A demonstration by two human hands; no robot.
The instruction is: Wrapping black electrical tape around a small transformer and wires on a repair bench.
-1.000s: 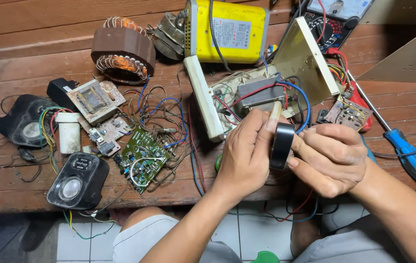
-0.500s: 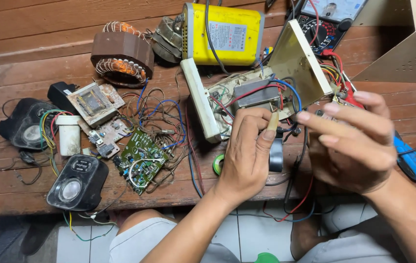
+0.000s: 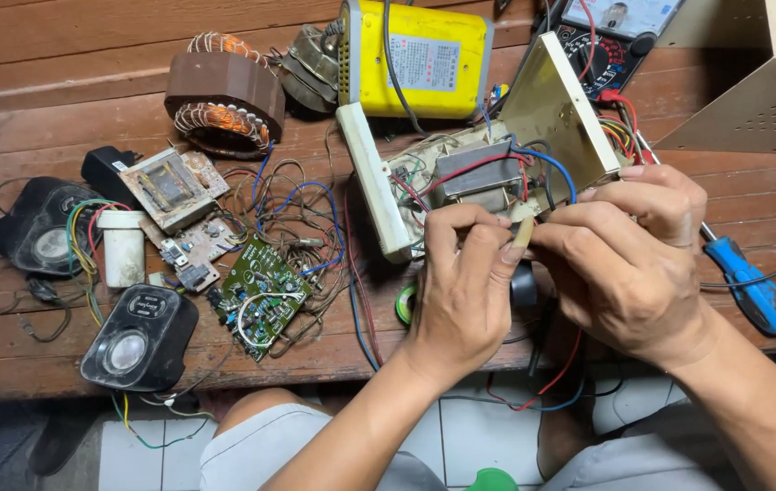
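My left hand (image 3: 460,291) and my right hand (image 3: 633,264) meet over the front edge of a wooden bench (image 3: 60,127). Both pinch a small beige piece (image 3: 522,233) between their fingertips. A black tape roll (image 3: 524,285) shows in the gap just below it, mostly hidden by my hands; I cannot tell what holds it. Right behind my fingers lies an open cream-cased device (image 3: 371,182) with a transformer (image 3: 466,175) and red and blue wires inside.
A green circuit board (image 3: 260,291) and tangled wires lie left of my hands. Further left are two black speakers (image 3: 138,336), a white canister (image 3: 121,247) and a copper-wound coil (image 3: 224,91). A yellow box (image 3: 415,59), a multimeter (image 3: 606,36) and a blue screwdriver (image 3: 756,293) lie behind and right.
My right hand held the black tape roll up a second ago, then lifted off it. Now both hands have closed together on the beige piece, with the roll lower between them.
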